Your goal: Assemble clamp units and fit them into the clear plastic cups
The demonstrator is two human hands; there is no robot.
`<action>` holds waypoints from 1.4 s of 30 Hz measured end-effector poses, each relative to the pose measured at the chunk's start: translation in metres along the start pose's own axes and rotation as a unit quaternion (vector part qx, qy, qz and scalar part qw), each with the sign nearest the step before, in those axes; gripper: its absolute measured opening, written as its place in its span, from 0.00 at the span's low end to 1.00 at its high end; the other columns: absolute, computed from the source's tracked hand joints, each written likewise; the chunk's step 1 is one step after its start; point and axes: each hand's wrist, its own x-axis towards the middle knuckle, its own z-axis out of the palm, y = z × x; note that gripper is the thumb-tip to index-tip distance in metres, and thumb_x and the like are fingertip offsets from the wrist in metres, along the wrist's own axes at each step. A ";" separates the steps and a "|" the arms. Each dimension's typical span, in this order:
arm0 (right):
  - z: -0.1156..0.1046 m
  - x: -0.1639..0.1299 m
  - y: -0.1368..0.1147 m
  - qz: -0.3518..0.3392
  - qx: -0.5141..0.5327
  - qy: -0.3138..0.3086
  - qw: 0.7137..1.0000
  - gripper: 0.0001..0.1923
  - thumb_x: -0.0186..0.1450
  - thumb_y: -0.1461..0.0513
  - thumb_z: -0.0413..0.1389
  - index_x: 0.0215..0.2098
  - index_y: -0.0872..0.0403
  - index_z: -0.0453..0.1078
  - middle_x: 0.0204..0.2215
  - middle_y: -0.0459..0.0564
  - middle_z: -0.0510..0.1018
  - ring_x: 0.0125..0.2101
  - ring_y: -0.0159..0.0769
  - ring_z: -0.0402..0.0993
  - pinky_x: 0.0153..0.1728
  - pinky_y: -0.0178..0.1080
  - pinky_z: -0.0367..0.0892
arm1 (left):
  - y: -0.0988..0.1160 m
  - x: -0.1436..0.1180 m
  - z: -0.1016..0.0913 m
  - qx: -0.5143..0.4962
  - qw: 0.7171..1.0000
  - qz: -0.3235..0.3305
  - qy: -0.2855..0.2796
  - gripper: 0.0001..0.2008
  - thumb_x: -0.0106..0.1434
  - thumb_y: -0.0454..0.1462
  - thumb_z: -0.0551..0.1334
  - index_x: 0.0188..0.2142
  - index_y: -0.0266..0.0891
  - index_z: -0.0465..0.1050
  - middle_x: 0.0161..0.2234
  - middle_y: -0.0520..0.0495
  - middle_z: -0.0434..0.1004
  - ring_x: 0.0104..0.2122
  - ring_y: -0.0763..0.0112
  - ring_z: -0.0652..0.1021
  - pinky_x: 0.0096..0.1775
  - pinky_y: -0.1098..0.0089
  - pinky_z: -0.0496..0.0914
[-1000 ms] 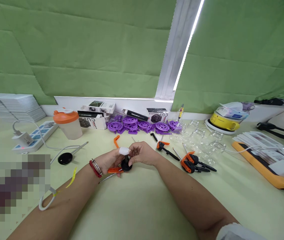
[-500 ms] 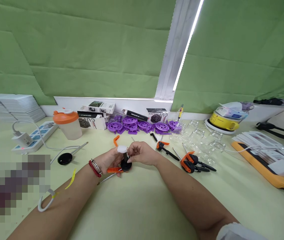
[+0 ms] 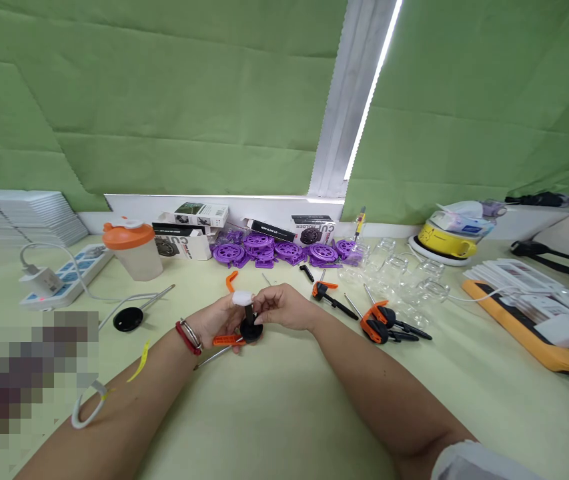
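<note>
My left hand (image 3: 217, 320) and my right hand (image 3: 284, 305) meet over the table's middle. Between them stands a small black part (image 3: 251, 325) with a round base and a short upright stem. The left hand grips it, a white wrap (image 3: 242, 298) on its thumb, and an orange piece (image 3: 224, 340) sticks out under its palm. The right hand's fingertips pinch the stem's top. A thin metal rod (image 3: 210, 359) lies on the table below the left hand. A red and a metal bracelet (image 3: 187, 335) circle my left wrist.
Orange-and-black clamps (image 3: 381, 325) lie to the right, purple wheels (image 3: 274, 251) and boxes (image 3: 194, 215) behind. An orange-lidded shaker cup (image 3: 133, 248), a power strip (image 3: 64, 273) and a black disc (image 3: 128, 319) sit to the left. Clear cups (image 3: 409, 273), a yellow bowl (image 3: 447, 241) and an orange tray (image 3: 524, 327) stand to the right.
Both hands stay on the black part with barely any shift. The view has drifted slightly, so everything sits a little further left and lower.
</note>
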 end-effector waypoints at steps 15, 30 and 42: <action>0.002 -0.001 0.000 -0.001 0.024 0.011 1.000 0.14 0.47 0.61 0.67 0.27 0.57 0.68 0.25 0.43 0.71 0.26 0.27 0.66 0.32 0.34 0.65 | 0.000 0.001 -0.001 0.002 1.000 0.001 -0.004 0.26 0.48 0.58 0.57 0.35 0.38 0.66 0.28 0.43 0.75 0.28 0.62 0.76 0.19 0.72 0.68; 0.000 0.000 0.003 0.000 0.013 -0.002 1.000 0.14 0.49 0.60 0.66 0.30 0.58 0.70 0.25 0.44 0.71 0.27 0.27 0.67 0.33 0.34 0.65 | 0.002 0.000 0.000 0.002 1.000 0.005 -0.012 0.27 0.49 0.59 0.57 0.34 0.38 0.64 0.27 0.44 0.75 0.28 0.62 0.77 0.19 0.72 0.68; 0.001 0.000 0.001 0.000 0.012 -0.007 1.000 0.13 0.49 0.60 0.66 0.30 0.57 0.70 0.24 0.43 0.71 0.26 0.28 0.67 0.33 0.35 0.65 | 0.000 0.000 -0.001 0.006 1.000 0.003 -0.002 0.26 0.49 0.58 0.57 0.34 0.38 0.65 0.28 0.43 0.75 0.28 0.62 0.76 0.19 0.71 0.68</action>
